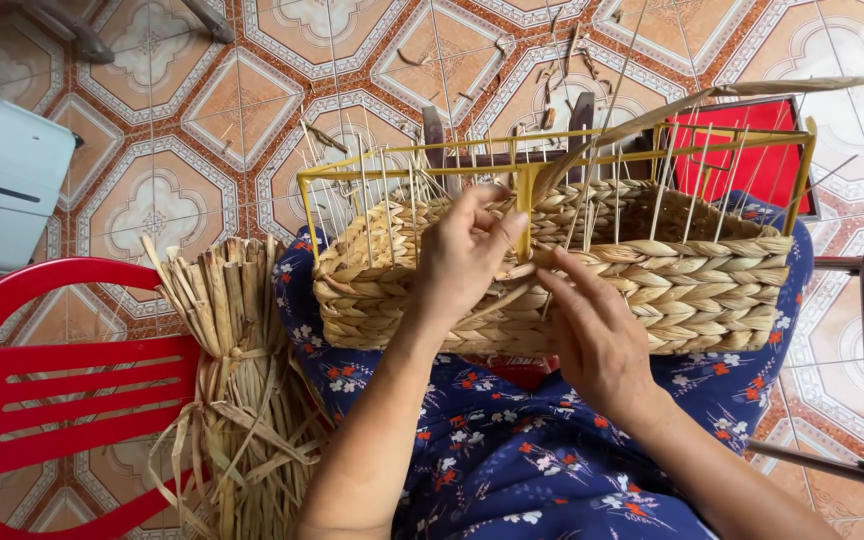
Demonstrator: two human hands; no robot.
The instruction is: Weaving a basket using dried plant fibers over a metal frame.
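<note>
Two hands work a half-woven basket resting on the lap: the left hand pinches a straw strand at the yellow wire frame; right hand, fingers loose, steadies the near wall. Keeping the strand taut should tighten rows. Spare straw bundle lies left.

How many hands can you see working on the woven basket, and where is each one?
2. The left hand grips the basket rim near its yellow frame; the right hand rests against the front wall. None seem hidden.

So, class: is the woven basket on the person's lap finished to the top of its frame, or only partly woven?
Partly woven. The basket has braided rows low down only; bare upright spokes rise to the yellow frame.
</note>
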